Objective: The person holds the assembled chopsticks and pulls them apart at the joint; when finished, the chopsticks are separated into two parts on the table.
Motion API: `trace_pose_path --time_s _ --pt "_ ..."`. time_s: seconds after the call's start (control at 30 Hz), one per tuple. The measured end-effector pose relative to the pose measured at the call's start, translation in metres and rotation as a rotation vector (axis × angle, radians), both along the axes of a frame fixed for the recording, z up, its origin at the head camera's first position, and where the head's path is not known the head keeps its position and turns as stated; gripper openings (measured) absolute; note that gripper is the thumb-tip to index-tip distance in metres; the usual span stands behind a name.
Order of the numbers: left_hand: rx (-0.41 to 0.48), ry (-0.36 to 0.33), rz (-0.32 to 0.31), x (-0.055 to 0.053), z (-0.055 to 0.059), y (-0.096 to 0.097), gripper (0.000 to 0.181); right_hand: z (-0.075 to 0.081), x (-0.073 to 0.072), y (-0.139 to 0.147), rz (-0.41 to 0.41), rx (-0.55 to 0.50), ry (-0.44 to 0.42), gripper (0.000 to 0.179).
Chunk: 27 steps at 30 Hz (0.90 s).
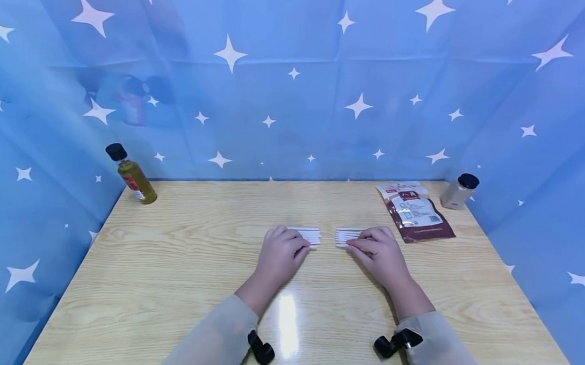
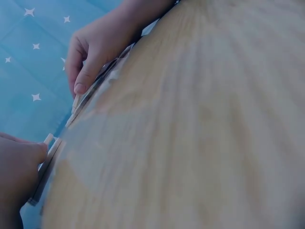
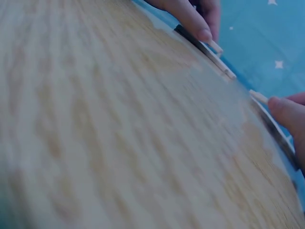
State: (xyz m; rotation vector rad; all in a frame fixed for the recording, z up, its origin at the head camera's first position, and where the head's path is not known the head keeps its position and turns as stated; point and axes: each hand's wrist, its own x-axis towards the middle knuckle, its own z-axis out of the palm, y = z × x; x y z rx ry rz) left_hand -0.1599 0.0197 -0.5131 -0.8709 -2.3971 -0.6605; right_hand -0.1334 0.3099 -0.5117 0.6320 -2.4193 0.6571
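Two rows of thin white sticks lie side by side on the table, end to end with a small gap between them. My left hand (image 1: pixel 281 254) covers most of the left row of sticks (image 1: pixel 312 236). Its thumb and fingers pinch a white stick (image 2: pixel 49 139), whose end pokes out past the fingertips. My right hand (image 1: pixel 379 255) covers the outer part of the right row of sticks (image 1: pixel 346 236). Between its thumb and forefinger it pinches another white stick (image 2: pixel 76 103) at the near side of that row. The palms hide the outer ends of both rows.
A brown and white printed packet (image 1: pixel 414 212) lies behind my right hand, beside a black-capped jar (image 1: pixel 459 191). At the table's (image 1: pixel 173 286) far left corner stands an oil bottle (image 1: pixel 137 181). A blue star-patterned curtain (image 1: pixel 294 123) hangs around the back and sides.
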Motion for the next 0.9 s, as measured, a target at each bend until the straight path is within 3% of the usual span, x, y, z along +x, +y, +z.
trace_pose_path --time_s 0.23,0.53,0.9 --pt "-0.027 0.01 0.033 -0.0027 -0.0007 0.003 0.005 -0.0004 -0.0027 -0.005 0.021 0.001 0.013 0.018" --pt "-0.074 0.008 0.073 -0.0037 -0.0025 0.0093 0.005 0.0011 -0.0025 -0.0038 -0.008 0.02 0.006 0.017" --pt "0.024 0.021 0.038 -0.0061 -0.007 0.0084 0.007 -0.0037 -0.0044 -0.003 -0.021 0.014 0.033 0.02"
